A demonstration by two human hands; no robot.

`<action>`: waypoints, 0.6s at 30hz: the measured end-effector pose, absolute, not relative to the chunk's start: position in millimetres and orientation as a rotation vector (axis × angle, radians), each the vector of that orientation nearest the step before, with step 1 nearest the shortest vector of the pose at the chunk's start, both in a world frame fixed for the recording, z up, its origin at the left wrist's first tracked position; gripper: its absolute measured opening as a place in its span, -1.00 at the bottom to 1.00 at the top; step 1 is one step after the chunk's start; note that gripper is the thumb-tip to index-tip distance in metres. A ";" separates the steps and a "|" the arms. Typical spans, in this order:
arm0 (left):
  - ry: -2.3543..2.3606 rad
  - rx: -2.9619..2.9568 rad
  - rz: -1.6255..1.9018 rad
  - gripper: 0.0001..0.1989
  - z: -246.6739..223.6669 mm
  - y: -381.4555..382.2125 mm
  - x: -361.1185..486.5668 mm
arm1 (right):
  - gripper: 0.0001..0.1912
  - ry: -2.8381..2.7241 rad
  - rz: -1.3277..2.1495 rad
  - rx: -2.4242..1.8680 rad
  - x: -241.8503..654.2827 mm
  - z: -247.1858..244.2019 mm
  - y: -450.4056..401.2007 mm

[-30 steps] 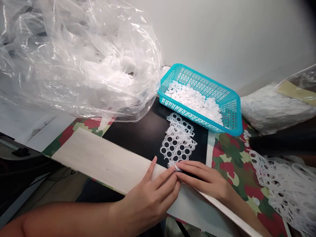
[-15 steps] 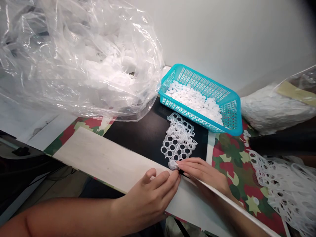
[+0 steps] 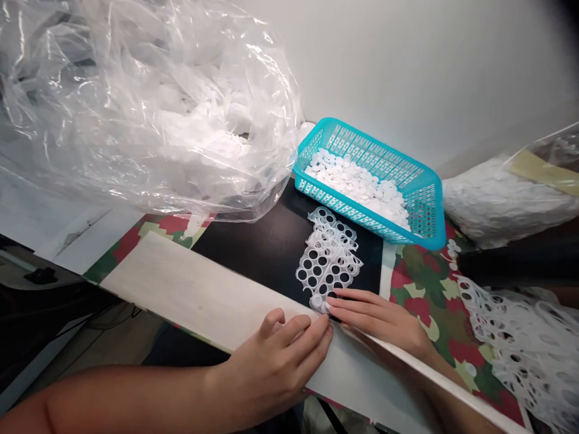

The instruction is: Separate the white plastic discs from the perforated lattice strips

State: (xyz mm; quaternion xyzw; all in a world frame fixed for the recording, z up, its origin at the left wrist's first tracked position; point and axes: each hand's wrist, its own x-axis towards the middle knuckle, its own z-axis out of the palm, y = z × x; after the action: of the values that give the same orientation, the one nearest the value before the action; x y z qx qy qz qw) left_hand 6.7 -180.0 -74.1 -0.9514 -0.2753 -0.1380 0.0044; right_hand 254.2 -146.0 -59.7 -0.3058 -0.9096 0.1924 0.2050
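White plastic sheets with rows of round holes [image 3: 312, 263] lie overlapped on a black mat [image 3: 253, 241]. One round white disc [image 3: 318, 301] shows at their near end. My left hand [image 3: 289, 355] comes in from the left over a pale board, its fingertips drawn together by that near end. Its thumb and whatever it pinches are hidden. My right hand [image 3: 384, 319] reaches over the board's edge from the right, fingers stretched out, fingertips resting on the near end of the sheets beside the disc.
A turquoise basket [image 3: 375, 217] of small white discs stands behind the sheets. A large clear bag [image 3: 253, 175] of white pieces fills the upper left. The pale board [image 3: 181, 283] edges the table. At right are another filled bag [image 3: 506, 205] and a heap of holed sheets [image 3: 529, 355].
My right hand's fingers have straightened and shifted slightly, uncovering more of the disc. My left hand stays almost where it was.
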 end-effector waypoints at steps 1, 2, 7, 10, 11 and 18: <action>-0.861 -2.982 -0.439 -0.58 -74.6 -180.2 6.7 | -0.70 -2.552 0.519 -0.849 255.8 -60.8 -146.2; -0.858 -2.984 -0.441 -0.57 -75.1 -180.2 6.9 | -0.70 -2.564 0.511 -0.851 257.0 -61.4 -146.5; -0.859 -2.966 -0.454 -0.55 -77.7 -180.3 7.3 | -0.70 -2.596 0.534 -0.876 259.7 -61.8 -148.1; -0.848 -2.970 -0.450 -0.56 -78.5 -180.9 6.8 | -0.68 -2.601 0.524 -0.870 260.5 -62.9 -148.0; -0.851 -2.969 -0.453 -0.57 -78.7 -181.1 6.7 | -0.66 -2.608 0.518 -0.871 260.8 -63.3 -148.0; -0.842 -2.939 -0.494 -0.58 -80.5 -182.2 6.5 | -0.67 -2.621 0.526 -0.868 261.6 -62.5 -148.4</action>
State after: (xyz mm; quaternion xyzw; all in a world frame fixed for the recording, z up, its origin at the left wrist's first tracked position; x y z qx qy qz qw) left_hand 6.5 -182.2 -80.5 -0.9488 -0.2717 -0.1594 0.0227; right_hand 261.6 -148.4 -62.5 -0.3045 -0.9198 0.1846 0.1649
